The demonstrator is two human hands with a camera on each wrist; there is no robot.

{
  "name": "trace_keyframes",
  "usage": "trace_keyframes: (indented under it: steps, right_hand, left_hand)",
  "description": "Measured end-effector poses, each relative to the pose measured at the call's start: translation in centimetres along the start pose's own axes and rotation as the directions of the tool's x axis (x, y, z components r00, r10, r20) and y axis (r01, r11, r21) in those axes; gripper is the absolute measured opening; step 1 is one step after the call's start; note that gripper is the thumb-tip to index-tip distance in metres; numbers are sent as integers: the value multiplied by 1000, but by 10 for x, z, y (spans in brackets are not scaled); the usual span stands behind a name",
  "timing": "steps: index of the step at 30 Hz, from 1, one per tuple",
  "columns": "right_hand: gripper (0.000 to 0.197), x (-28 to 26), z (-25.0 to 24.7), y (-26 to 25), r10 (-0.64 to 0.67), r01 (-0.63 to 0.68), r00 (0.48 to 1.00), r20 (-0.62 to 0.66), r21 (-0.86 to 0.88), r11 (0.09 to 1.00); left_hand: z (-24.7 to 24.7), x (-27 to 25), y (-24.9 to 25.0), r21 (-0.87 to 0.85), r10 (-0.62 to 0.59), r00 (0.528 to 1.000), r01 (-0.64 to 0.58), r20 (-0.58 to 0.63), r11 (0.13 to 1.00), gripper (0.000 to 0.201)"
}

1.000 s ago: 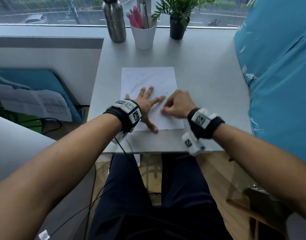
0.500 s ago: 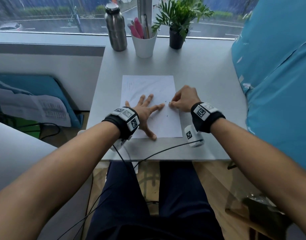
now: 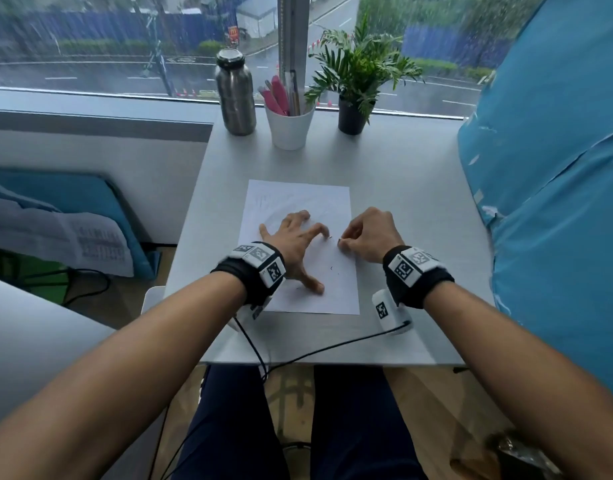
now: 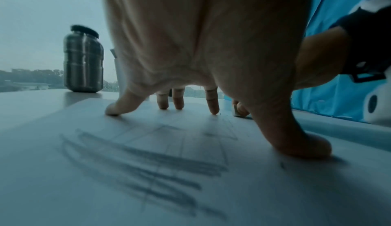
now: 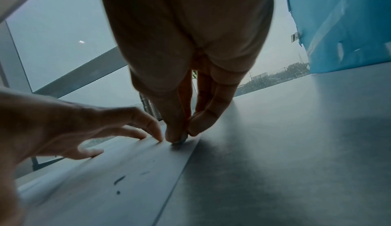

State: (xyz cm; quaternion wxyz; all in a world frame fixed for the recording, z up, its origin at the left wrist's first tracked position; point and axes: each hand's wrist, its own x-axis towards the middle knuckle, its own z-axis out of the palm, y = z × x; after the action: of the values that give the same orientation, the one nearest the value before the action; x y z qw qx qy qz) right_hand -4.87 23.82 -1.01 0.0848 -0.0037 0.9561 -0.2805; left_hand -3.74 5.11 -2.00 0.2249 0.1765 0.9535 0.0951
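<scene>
A white sheet of paper [image 3: 298,195] with faint pencil scribble [image 4: 148,162] lies on the grey table [image 3: 419,202]. My left hand [image 3: 308,258] presses the sheet with spread, arched fingertips [image 4: 112,111] and thumb. My right hand [image 3: 353,237] is at the sheet's right side, just beside the left forefinger. Its thumb and forefinger pinch a small pale eraser [image 5: 178,141] against the paper [image 5: 105,179]. The left wrist view shows the eraser [image 4: 238,112] as a small block under the right fingertips. Dark crumbs [image 3: 331,268] lie on the sheet.
At the table's far edge by the window stand a steel bottle [image 3: 235,98], a white cup of pens [image 3: 289,128] and a potted plant [image 3: 353,84]. A blue cover [image 3: 547,168] rises along the right side. Black cables [image 3: 333,348] cross the near edge.
My right hand has moved farther up the sheet's right side. The left fingers went from flat to arched, staying on the paper. The camera tilted up.
</scene>
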Motion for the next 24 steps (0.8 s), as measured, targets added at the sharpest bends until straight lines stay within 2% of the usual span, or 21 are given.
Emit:
trace_keyframes:
  steps: [4, 7, 8, 11, 12, 14, 16, 20, 24]
  right_hand:
    - [8, -13, 6, 0, -52, 52, 999, -11, -40, 998]
    - [10, -23, 7, -4, -140, 149, 983, 123, -71, 986]
    - [11, -17, 3, -3, -130, 139, 985, 118, -76, 987]
    - [12, -6, -5, -2, -86, 85, 996, -2, -74, 994]
    - [11, -9, -2, -4, -95, 95, 995, 13, -78, 992]
    - [10, -22, 5, -10, -142, 156, 980, 139, -99, 983]
    - [11, -25, -1, -10, -127, 155, 967, 219, -116, 981]
    - [9, 3, -30, -3, -32, 32, 999, -5, 1, 999]
    - [11, 12, -15, -13, -75, 76, 997, 31, -32, 997]
  left_hand:
    - [0, 7, -1, 43, -32, 992, 27, 119, 999, 128]
    - [-3, 9, 1, 66, -44, 987, 34, 157, 997, 131]
    - [-3, 8, 2, 68, -48, 986, 38, 162, 997, 131]
    - [-4, 7, 4, 69, -47, 986, 36, 163, 997, 130]
    - [-5, 6, 3, 70, -46, 985, 34, 169, 997, 131]
    - [-5, 6, 1, 75, -41, 982, 27, 183, 997, 132]
    - [-5, 6, -1, 77, -33, 981, 19, 192, 997, 132]
    - [-3, 7, -3, 80, -30, 981, 14, 194, 997, 140]
    - [-3, 11, -7, 85, -27, 982, 12, 189, 996, 151]
